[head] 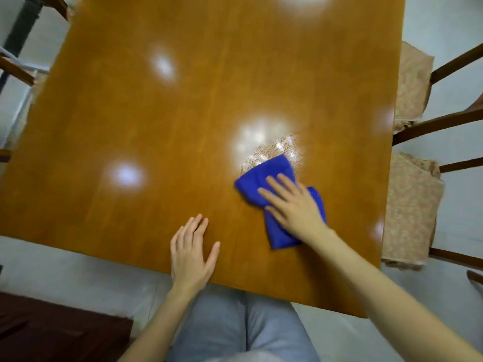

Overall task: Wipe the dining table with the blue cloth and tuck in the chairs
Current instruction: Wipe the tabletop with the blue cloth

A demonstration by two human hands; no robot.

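Head view: right hand (292, 202) flat, fingers straight and slightly spread, palm pressing blue cloth (269, 176) onto desk (156, 113). Cloth bunched, lies on near right part of desk, long axis running from near side up toward far side, tilted a little left. Left hand (192, 252) open, fingers together, resting flat on desk by near edge, apart from cloth. Two chairs (410, 205) beside right edge of desk.

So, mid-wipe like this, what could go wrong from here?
The blue cloth is bunched under the right hand, so strokes may be narrow and miss parts of the table. The cushion on the nearer right chair looks rumpled and might slip when that chair is tucked in.
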